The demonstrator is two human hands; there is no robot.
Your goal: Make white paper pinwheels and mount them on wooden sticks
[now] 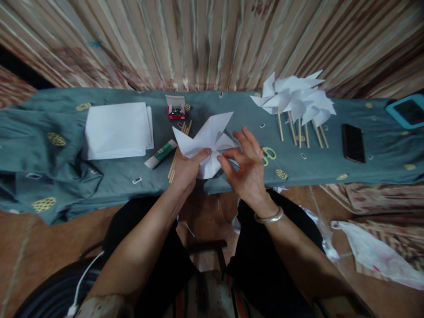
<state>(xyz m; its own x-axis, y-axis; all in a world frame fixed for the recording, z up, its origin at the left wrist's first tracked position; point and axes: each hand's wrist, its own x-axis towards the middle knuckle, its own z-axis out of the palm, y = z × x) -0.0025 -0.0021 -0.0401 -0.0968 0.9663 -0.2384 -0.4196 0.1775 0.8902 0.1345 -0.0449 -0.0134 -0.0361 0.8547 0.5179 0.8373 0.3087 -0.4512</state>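
Near green cloth-covered desk (298, 176) edge, left hand (188, 167) pinches white paper pinwheel (207, 143); whether right hand (244, 165) pinches, I cannot tell.

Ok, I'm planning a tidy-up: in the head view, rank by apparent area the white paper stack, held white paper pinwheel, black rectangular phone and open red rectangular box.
1. White rectangular paper stack
2. White paper pinwheel, though nearness may enlarge it
3. Black rectangular phone
4. Open red rectangular box
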